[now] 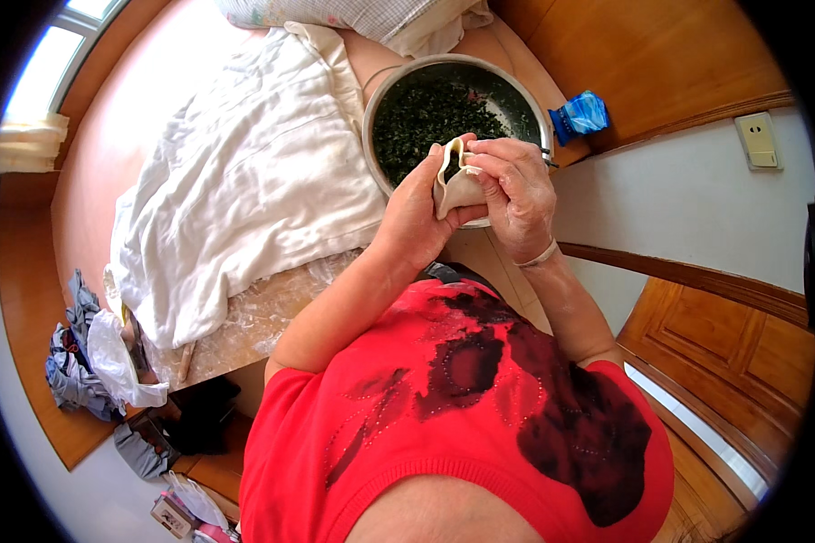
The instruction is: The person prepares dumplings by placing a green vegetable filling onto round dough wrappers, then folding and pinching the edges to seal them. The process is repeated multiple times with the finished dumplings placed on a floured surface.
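Between my two hands is a folded dough wrapper with a dark green filling showing through its gap at the top. My left hand cups it from the left and below. At its right edge, the fingers of my right hand pinch the dough; flour whitens their skin. Just beyond my hands stands a metal bowl, partly hidden by them. Chopped green filling lies in it, with bare metal showing at the right side.
A white cloth covers much of a floury wooden board to the left. A thin wooden stick lies at the board's near corner. Beside the bowl is a blue plastic packet. A white plastic bag hangs near the left edge.
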Demonstrator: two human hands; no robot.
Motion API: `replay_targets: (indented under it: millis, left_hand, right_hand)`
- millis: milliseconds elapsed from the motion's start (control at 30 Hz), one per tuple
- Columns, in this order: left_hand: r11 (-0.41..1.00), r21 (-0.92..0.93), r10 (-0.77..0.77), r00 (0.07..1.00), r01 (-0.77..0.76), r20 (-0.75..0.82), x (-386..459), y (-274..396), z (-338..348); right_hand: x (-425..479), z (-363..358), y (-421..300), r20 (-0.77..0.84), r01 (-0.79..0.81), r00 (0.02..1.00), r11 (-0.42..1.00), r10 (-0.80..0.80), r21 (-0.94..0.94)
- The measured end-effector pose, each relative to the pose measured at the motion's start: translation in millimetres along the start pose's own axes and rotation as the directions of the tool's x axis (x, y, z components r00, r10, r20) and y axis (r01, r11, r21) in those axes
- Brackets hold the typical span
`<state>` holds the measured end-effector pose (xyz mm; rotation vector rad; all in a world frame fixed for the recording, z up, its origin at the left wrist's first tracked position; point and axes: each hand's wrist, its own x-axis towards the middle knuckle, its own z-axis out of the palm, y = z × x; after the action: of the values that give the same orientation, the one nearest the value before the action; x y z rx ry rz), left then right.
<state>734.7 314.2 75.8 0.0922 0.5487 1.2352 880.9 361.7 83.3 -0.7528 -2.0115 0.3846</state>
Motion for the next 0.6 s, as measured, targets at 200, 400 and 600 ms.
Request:
replay_targets:
  millis: [200,400,600]
  left_hand:
    - [0.998,0.05,0.042,0.999,-0.041,-0.021,7,-3,1]
    - [0.912,0.381,0.136,0.988,-0.155,0.078,5,9,11]
    - [-0.003,0.909,0.374,0.843,-0.416,0.387,7,2,1]
  right_hand:
    - [1,1,14,0.029,0.017,0.999,0.999,-0.016,-0.03]
    - [-2,8,8,0.39,-0.487,0.666,-0.026,0.635,0.873]
    - [-20,12,1,0.654,-0.4,0.509,-0.519,0.559,0.755]
